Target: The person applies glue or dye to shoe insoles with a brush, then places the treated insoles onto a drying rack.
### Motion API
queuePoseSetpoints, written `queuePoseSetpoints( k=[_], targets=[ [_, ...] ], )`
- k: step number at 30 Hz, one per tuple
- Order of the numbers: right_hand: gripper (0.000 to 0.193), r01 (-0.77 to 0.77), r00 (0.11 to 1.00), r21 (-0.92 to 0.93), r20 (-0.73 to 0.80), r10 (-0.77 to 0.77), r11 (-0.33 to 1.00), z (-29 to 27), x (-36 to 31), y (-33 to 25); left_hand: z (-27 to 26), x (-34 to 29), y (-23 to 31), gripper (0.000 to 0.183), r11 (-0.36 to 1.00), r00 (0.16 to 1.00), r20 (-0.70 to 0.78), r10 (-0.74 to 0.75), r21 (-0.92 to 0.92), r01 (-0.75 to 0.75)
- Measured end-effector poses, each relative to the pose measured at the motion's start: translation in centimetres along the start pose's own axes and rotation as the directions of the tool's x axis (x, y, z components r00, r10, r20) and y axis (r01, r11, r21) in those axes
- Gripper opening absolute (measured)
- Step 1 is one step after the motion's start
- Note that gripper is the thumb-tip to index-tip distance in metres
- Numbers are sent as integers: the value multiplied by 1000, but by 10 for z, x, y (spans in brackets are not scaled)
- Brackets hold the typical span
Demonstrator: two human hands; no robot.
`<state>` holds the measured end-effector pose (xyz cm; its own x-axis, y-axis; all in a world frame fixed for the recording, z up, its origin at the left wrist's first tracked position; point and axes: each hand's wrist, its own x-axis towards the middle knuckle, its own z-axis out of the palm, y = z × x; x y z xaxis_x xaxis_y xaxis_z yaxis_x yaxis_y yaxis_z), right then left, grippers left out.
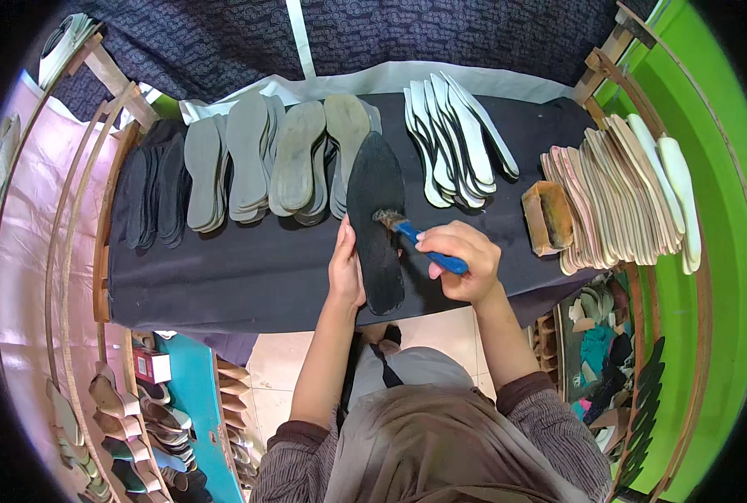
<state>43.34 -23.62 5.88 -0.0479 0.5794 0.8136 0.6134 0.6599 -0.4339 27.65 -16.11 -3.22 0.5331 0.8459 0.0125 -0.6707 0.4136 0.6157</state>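
Note:
My left hand [346,267] grips a black shoe insole [375,260] by its left edge, holding it lengthwise above the near side of the dark-covered table. In my right hand [465,260] is a paintbrush [440,258] with a blue handle. Its bristles touch the insole's upper face around the middle. The fingers of my left hand that reach beneath the insole are hidden. A pale, open box-like container [547,220] with a brownish inside stands to the right of the brush, beside a row of beige insoles [612,197].
Stacks of grey insoles [248,155] and black insoles [157,189] line the table's far left. White insoles [453,138] lean together at the far middle. Wooden racks [105,226] flank both sides. Shoe parts fill the lower shelves, by a teal board [191,394].

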Motion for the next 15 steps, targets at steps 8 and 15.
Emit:
queuePoseSetpoints(
  k=[8,15],
  targets=[
    [21,-8,991,114,133,-7,993,3,-4,-8,2,5,-4,44,995,995,-94,25,-94,-34],
    [32,-107,981,-277,-184,56,955,-39,-8,-11,6,3,0,46,999,1000,1,-16,-38,16]
  ],
)
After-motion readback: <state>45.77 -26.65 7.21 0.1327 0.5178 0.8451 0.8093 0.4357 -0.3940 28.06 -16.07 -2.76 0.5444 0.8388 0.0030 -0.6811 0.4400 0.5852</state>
